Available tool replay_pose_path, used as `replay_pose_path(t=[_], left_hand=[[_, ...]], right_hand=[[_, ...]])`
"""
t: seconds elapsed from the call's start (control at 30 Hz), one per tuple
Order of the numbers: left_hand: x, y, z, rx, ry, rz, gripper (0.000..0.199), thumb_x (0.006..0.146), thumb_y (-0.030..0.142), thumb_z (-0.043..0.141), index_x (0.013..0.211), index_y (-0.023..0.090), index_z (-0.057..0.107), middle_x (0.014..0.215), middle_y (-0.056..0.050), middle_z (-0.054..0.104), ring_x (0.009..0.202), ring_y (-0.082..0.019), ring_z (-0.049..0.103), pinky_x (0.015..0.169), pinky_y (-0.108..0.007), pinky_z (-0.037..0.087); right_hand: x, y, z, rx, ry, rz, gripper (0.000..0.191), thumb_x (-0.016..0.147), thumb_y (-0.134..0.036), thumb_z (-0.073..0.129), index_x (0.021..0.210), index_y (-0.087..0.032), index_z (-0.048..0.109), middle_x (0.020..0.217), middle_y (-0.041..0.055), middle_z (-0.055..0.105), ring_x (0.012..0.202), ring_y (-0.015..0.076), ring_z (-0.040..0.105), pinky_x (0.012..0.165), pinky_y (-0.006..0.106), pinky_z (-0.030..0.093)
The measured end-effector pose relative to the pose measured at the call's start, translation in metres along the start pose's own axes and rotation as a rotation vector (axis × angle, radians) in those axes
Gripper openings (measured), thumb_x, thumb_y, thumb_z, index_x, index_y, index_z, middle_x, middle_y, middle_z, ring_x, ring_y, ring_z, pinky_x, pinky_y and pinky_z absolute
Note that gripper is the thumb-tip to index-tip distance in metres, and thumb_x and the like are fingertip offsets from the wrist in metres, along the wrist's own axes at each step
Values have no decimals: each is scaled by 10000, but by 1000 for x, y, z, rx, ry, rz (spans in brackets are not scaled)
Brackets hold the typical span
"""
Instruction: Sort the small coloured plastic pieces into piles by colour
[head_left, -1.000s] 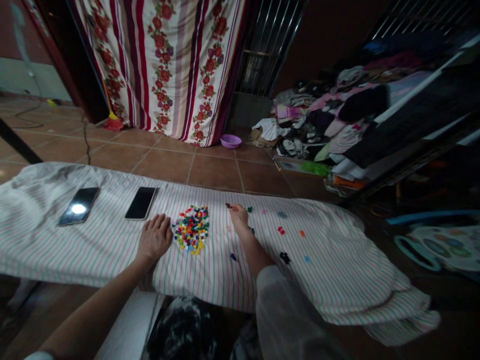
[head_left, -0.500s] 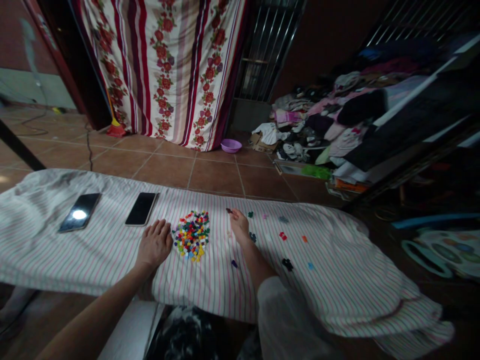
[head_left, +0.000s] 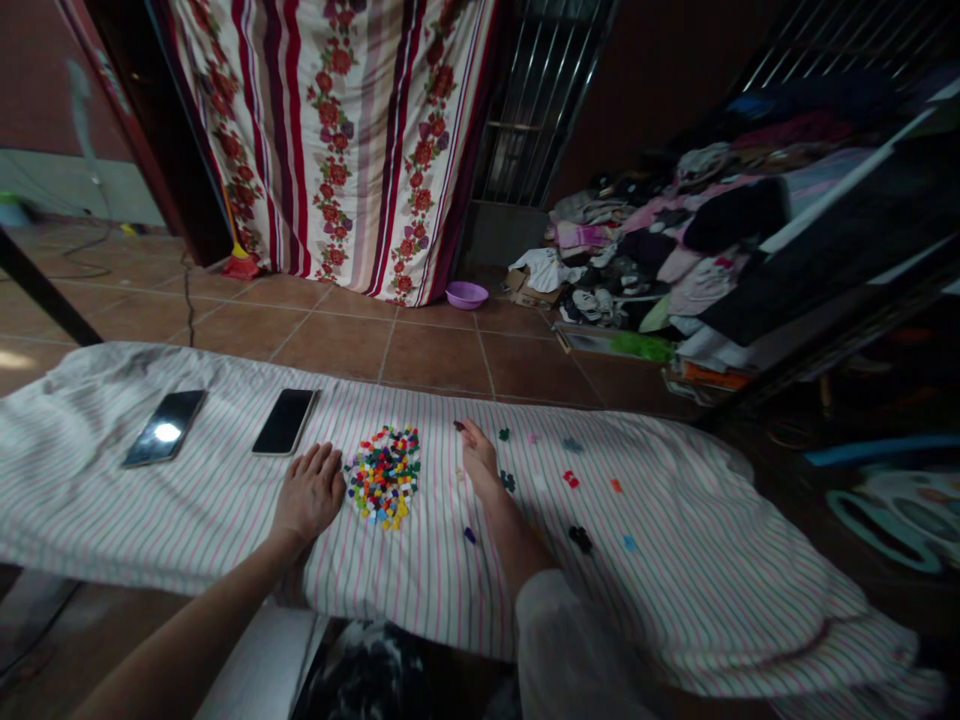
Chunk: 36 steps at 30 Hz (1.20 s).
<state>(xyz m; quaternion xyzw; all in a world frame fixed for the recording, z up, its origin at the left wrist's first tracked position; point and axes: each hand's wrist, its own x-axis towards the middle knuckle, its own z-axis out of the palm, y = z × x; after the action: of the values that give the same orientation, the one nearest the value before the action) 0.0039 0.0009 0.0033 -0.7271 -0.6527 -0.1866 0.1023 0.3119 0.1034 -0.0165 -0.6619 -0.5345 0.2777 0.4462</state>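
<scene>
A mixed heap of small coloured cubes [head_left: 384,477] lies on the striped cloth [head_left: 225,520]. Flat on the cloth at the left edge of the heap rests my left hand [head_left: 309,490], its fingers slightly spread and holding nothing. My right hand [head_left: 480,455] is to the right of the heap, its fingertips together at a dark brown piece [head_left: 458,426]. Small groups by colour lie around and beyond it: green [head_left: 504,434], dark teal [head_left: 508,482], purple [head_left: 470,535], red [head_left: 571,479], black [head_left: 580,539], grey-blue [head_left: 572,445], orange [head_left: 616,486] and light blue [head_left: 629,543].
Two phones, one [head_left: 165,428] at the far left and another [head_left: 285,422] nearer the heap, lie on the cloth. Past the cloth are a tiled floor, a purple basin [head_left: 466,295], a flowered curtain [head_left: 337,150] and piled clothes [head_left: 675,230].
The whole view has shifted slightly. Both hands keep nearly the same places on the cloth, with my right fingertips still at the dark brown piece.
</scene>
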Motion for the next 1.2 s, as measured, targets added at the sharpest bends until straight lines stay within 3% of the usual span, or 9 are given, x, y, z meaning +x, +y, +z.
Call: replay_pose_path(t=[0.3, 0.57, 0.73, 0.93, 1.2], left_hand=[[0, 1, -1, 25, 5, 5, 440, 927, 323, 367, 1228, 164, 647, 1347, -119, 625, 1306, -290, 524, 1075, -457, 401], [0, 1, -2, 42, -18, 8, 457, 927, 326, 358, 1249, 152, 632, 1368, -120, 611, 1308, -289, 522, 1061, -454, 405], [1, 2, -5, 39, -34, 3, 455, 928, 320, 362, 1252, 150, 631, 1375, -120, 604, 1313, -289, 517, 1067, -453, 402], [1, 3, -8, 20, -45, -1, 451, 929, 313, 371, 1252, 137, 632, 1370, -133, 605, 1316, -299, 514, 1068, -465, 404], [2, 3, -6, 14, -37, -6, 441, 924, 309, 382, 1249, 152, 635, 1370, -126, 606, 1313, -294, 516, 1067, -464, 404]], right_hand=[[-2, 1, 3, 62, 6, 13, 556, 802, -158, 414, 1325, -221, 593, 1167, 71, 715, 1093, 172, 673, 941, 308, 536], [-1, 9, 1, 100, 84, -139, 365, 772, -162, 448, 977, -201, 747, 1142, 78, 686, 1098, 200, 637, 1056, 364, 462], [2, 13, 5, 121, 70, -102, 350, 806, -198, 453, 1015, -195, 734, 1145, 104, 690, 1104, 230, 637, 1051, 413, 460], [5, 22, 8, 193, 58, -18, 363, 836, -229, 449, 1120, -218, 675, 1142, 88, 701, 1053, 190, 670, 953, 357, 525], [12, 29, 10, 131, 36, -43, 471, 753, -123, 448, 1164, -227, 653, 1146, 78, 689, 1103, 183, 656, 986, 352, 516]])
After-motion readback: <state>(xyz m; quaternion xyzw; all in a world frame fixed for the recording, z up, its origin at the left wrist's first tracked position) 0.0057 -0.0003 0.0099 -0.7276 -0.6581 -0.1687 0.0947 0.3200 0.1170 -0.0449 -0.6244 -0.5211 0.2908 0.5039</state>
